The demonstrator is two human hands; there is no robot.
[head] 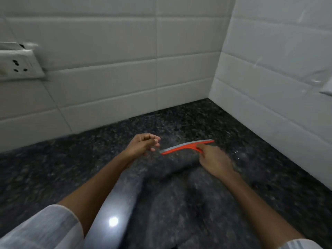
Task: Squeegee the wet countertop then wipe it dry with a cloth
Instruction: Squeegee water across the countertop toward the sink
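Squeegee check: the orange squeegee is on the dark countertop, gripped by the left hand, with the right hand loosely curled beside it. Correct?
Not quite. In the head view, the right hand grips the orange squeegee on the dark countertop; the left hand is the loosely curled one beside it.

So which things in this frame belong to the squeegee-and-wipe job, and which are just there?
Part of the job:
- orange plastic squeegee with grey blade, held by the right hand
- dark speckled granite countertop
- left hand, loosely curled, empty

Just there:
- white wall socket
- white tiled walls

No cloth is visible.
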